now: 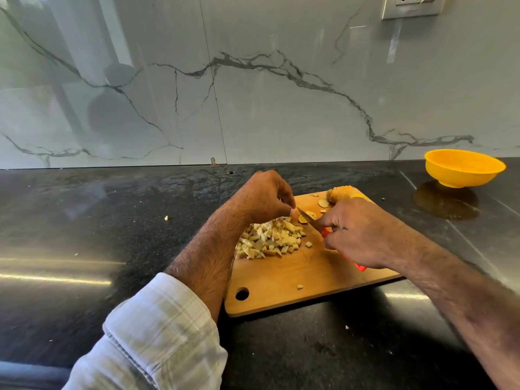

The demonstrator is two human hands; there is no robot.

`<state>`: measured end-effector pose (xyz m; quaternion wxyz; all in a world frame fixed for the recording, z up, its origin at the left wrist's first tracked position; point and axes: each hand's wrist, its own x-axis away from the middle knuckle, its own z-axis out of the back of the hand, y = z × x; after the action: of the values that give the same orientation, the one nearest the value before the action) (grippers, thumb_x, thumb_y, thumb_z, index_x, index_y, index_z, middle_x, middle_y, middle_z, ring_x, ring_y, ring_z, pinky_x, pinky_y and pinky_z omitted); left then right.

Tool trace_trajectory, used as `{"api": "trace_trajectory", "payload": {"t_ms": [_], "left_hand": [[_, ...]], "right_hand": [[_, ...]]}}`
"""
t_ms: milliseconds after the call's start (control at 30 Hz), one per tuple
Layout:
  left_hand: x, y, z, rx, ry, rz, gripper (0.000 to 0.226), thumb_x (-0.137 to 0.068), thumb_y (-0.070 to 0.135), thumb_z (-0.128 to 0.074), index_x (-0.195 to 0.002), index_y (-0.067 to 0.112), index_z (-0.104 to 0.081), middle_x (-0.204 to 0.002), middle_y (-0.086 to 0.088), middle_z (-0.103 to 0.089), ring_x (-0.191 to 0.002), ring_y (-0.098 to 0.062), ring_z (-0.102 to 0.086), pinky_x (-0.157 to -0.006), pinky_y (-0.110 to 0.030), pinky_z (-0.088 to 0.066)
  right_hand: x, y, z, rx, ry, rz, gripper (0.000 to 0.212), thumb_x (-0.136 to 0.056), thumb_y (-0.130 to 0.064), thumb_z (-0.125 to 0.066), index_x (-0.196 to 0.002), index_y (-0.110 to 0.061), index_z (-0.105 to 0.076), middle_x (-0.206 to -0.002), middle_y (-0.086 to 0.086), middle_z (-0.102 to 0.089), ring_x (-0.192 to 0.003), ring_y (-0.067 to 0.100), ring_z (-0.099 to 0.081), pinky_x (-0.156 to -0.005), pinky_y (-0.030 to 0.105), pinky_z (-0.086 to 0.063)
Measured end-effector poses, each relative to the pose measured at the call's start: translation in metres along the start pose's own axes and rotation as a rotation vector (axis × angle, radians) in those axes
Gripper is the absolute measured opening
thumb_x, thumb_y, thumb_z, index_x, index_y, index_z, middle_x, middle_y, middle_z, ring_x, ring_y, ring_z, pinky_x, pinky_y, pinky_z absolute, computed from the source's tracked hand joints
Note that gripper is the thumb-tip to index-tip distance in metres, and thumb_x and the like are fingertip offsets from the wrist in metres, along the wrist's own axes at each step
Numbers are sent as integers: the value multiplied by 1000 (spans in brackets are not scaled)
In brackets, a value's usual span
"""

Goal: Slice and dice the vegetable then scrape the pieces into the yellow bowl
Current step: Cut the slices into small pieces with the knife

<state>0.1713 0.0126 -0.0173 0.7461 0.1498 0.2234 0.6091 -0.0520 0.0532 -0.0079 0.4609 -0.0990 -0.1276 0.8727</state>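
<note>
Head view looks down on a wooden cutting board (pixel 295 277) on a dark counter (pixel 84 220); a pile of diced vegetable (pixel 271 239) sits mid-board; the right hand (pixel 357 235) is wrapped round a red-handled knife (pixel 312 220), blade tip by a slice (pixel 302 219); the left hand (pixel 264 198) has fingers curled at the blade tip, can't tell if it's pinching anything; the yellow bowl (pixel 464 168) sits well off to the right by the marble wall (pixel 253 80), nothing visible in it.

1. Bowl (pixel 464 168): solid yellow.
2. Knife handle (pixel 326 231): red.
3. Diced vegetable pile (pixel 271 239): pale cream, tan edges.
4. Cutting board (pixel 295 273): light brown wood.
5. Countertop (pixel 112 220): glossy black.
6. Backsplash (pixel 253 94): white, grey veining.
7. Sleeve (pixel 152 342): white, faint grey plaid.
</note>
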Motion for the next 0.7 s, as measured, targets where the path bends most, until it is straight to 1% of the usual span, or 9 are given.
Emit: {"api": "trace_trajectory", "payload": {"t_ms": [67, 133, 167, 300, 367, 500, 567, 667, 700], "left_hand": [[0, 1, 0, -4, -3, 0, 5, -87, 24, -84, -91, 23, -82, -98, 8, -76, -96, -4, -68, -85, -27, -57], [0, 1, 0, -9, -7, 4, 5, -87, 23, -84, -91, 22, -82, -98, 8, -76, -95, -4, -67, -82, -24, -55], [0, 1, -1, -11, -8, 11, 5, -87, 23, -84, -91, 22, -82, -98, 8, -76, -95, -4, -68, -80, -22, -53], [0, 1, -4, -15, -16, 31, 7, -85, 26, -86, -89, 21, -83, -92, 9, -77, -89, -3, -70, -74, -20, -53], [-1, 2, -6, -16, -26, 39, 8, -85, 28, -87, -88, 23, -83, -89, 10, -77, -86, -2, -70, -72, -20, -53], [-1, 4, -8, -15, -32, 56, 5, -85, 28, -86, -87, 25, -82, -91, 12, -75, -88, -2, -68, -75, -22, -52], [0, 4, -7, -16, -33, 63, 5, -85, 29, -86, -86, 26, -81, -91, 12, -75, -89, -2, -68, -77, -24, -53], [0, 2, -4, -15, -40, 63, 10, -84, 31, -87, -87, 23, -82, -90, 11, -77, -88, -2, -70, -77, -23, -52], [0, 1, -3, -10, -36, 64, 11, -84, 31, -87, -87, 22, -82, -89, 11, -77, -87, -1, -70, -76, -22, -52]], "right_hand": [[-1, -5, -1, 59, -9, 1, 25, -94, -18, -58, -110, -21, -77, -70, -10, -54, -62, 2, -52, -61, 25, -50], [-2, -8, -2, 98, -25, -3, 30, -94, -19, -57, -118, -22, -75, -74, -9, -53, -70, 6, -53, -66, 26, -51], [-2, -9, -3, 107, -38, -8, 29, -93, -19, -56, -115, -21, -75, -74, -7, -56, -71, 8, -55, -65, 26, -51], [-4, -11, -2, 94, -71, -39, 18, -95, -16, -58, -99, -17, -75, -72, -4, -57, -69, 9, -55, -57, 23, -39], [-8, -10, -5, 86, -66, -36, 18, -94, -17, -58, -100, -16, -75, -75, -2, -59, -72, 11, -57, -58, 24, -43], [-12, -4, -11, 36, -30, -35, 27, -94, -22, -60, -116, -15, -74, -85, -2, -65, -80, 12, -63, -70, 29, -57], [-10, 1, -11, 22, 2, -21, 28, -95, -23, -59, -118, -18, -74, -90, -3, -68, -82, 10, -64, -73, 29, -58], [-5, 7, -6, -48, 82, 11, 21, -96, -21, -61, -109, -20, -77, -65, -5, -66, -59, 5, -61, -57, 24, -51], [-3, 8, -3, -93, 90, 22, 20, -97, -20, -62, -111, -22, -76, -58, -5, -65, -52, 6, -60, -56, 26, -52]]}}
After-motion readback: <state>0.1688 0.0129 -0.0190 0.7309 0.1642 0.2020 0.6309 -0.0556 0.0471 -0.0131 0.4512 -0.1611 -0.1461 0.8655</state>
